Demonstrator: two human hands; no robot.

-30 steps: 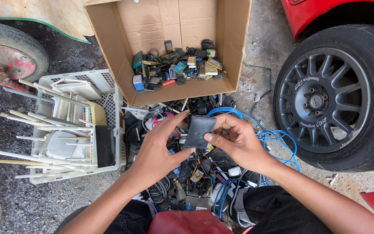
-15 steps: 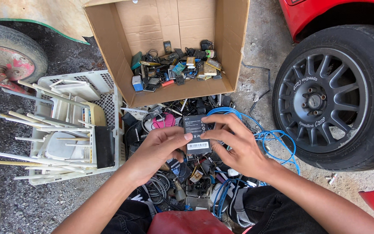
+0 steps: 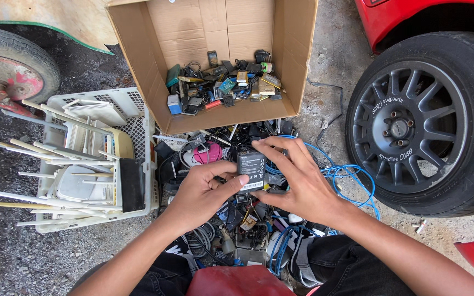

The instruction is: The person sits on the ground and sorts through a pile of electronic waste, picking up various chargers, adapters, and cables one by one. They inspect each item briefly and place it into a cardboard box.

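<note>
Both grips clenched on black battery (image 3: 252, 170): L hand (image 3: 204, 192) under, R hand (image 3: 297, 178) over

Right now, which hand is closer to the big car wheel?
The right hand. It sits on the side toward the car wheel, with blue cable between them. The left hand is farther away, on the other side of the black battery both hands hold.
</note>
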